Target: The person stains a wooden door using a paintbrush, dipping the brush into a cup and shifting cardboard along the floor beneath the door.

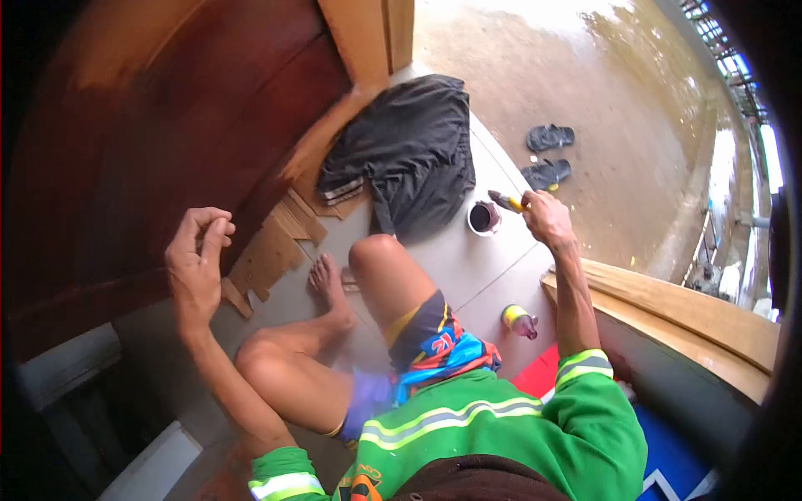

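Note:
My right hand (pixel 547 219) grips a paintbrush (pixel 508 201) by its yellow handle, with the dark bristles pointing left. Just below and left of the bristles, a white cup (pixel 484 219) with dark liquid inside stands on the tiled floor. My left hand (pixel 199 250) is raised in front of the dark red-brown door (pixel 167 142), its fingers curled and the thumb near the fingertips; whether anything small is between them cannot be made out. A small bottle with a yellow-green label (pixel 520 321) is on the tiles below the cup.
A black cloth (pixel 409 150) lies by the wooden door frame (pixel 368 42). Cardboard pieces (pixel 266 253) lie along the door's foot. Two dark sandals (pixel 550 138) rest on the wet ground outside. Wooden boards (pixel 668 313) run at the right, near a red item (pixel 539 374) and a blue one (pixel 677 451).

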`<act>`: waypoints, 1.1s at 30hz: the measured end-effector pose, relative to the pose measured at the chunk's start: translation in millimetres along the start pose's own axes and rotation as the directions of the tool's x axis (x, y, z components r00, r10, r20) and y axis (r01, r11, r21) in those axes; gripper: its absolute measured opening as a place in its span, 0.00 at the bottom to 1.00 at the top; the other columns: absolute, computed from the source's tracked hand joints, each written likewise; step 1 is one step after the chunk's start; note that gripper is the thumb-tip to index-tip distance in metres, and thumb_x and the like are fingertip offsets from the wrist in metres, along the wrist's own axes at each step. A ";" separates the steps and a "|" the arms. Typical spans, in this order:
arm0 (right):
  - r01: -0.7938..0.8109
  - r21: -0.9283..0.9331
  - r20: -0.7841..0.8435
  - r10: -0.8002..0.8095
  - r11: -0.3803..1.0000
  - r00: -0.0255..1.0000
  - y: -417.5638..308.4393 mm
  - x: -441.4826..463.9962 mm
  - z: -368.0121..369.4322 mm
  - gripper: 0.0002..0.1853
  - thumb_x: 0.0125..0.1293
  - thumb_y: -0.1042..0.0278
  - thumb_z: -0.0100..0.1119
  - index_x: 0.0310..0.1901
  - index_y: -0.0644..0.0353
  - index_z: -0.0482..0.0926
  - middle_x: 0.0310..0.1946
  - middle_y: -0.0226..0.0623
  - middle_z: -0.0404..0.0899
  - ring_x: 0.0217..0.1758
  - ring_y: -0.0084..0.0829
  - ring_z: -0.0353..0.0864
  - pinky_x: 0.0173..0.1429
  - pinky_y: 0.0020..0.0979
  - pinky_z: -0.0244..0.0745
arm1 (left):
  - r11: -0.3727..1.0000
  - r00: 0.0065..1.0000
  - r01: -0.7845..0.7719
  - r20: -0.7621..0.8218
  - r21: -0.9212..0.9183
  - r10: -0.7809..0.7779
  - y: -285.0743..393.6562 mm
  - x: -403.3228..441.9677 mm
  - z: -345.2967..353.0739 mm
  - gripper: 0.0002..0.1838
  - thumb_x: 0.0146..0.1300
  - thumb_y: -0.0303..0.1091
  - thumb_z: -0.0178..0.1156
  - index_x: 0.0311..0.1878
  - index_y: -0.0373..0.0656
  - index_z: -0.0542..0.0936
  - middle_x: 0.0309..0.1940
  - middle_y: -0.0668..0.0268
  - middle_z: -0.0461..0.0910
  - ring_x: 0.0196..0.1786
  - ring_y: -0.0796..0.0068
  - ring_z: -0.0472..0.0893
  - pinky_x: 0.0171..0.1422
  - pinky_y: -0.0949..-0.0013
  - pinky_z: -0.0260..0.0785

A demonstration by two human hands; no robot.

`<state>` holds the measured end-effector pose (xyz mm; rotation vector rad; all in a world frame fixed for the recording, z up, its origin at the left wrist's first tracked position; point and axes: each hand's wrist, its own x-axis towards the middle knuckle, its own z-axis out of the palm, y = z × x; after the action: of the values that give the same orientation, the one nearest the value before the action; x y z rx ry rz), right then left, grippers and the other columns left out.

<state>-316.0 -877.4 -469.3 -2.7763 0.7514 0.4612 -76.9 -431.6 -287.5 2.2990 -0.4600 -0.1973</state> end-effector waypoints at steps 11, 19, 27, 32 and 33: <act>0.079 -0.186 0.114 -0.058 0.979 0.992 -18.8 60.5 115.6 0.13 0.64 0.63 0.60 0.31 0.62 0.87 0.31 0.53 0.86 0.34 0.51 0.89 0.38 0.46 0.83 | 0.991 0.997 -0.008 0.073 0.136 -0.003 -1.0 -1.4 3.0 0.07 0.72 0.31 0.60 0.41 0.36 0.80 0.29 0.64 0.81 0.35 0.77 0.80 0.44 0.69 0.72; 0.102 -0.056 0.069 -0.098 0.993 0.993 -12.3 44.7 108.6 0.12 0.66 0.67 0.59 0.49 0.52 0.85 0.38 0.48 0.86 0.43 0.49 0.87 0.45 0.48 0.80 | 0.996 0.992 -0.080 0.099 0.050 0.075 -17.6 13.4 21.2 0.07 0.71 0.29 0.58 0.43 0.36 0.82 0.36 0.60 0.85 0.40 0.72 0.87 0.46 0.68 0.78; 0.084 0.168 -0.134 -0.061 0.982 0.989 46.2 9.3 132.9 0.06 0.64 0.74 0.61 0.43 0.55 0.79 0.39 0.42 0.85 0.42 0.46 0.85 0.45 0.46 0.77 | 0.996 0.983 0.090 0.161 -0.014 -0.087 -41.7 36.9 30.7 0.18 0.75 0.42 0.52 0.37 0.34 0.78 0.32 0.52 0.84 0.38 0.57 0.85 0.46 0.57 0.75; -0.103 0.381 -0.159 0.175 0.919 0.972 92.2 -3.9 199.6 0.15 0.69 0.74 0.54 0.55 0.59 0.82 0.46 0.46 0.87 0.50 0.45 0.86 0.54 0.42 0.79 | 0.978 0.983 0.000 0.182 0.207 -0.038 -44.3 45.9 37.0 0.21 0.75 0.47 0.54 0.37 0.35 0.79 0.34 0.49 0.84 0.40 0.54 0.87 0.44 0.56 0.76; -0.090 0.438 -0.163 0.177 0.894 0.971 95.0 -11.8 205.7 0.17 0.69 0.73 0.53 0.58 0.60 0.81 0.49 0.48 0.86 0.52 0.45 0.86 0.56 0.41 0.79 | 0.990 0.985 -0.012 0.171 0.143 -0.013 -51.5 43.7 39.8 0.20 0.75 0.47 0.55 0.39 0.36 0.81 0.35 0.52 0.85 0.41 0.60 0.88 0.46 0.58 0.77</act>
<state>-424.4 -891.1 -668.1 -2.3835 0.9625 0.0248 -33.9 -441.9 -352.3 2.4337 -0.5781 -0.3759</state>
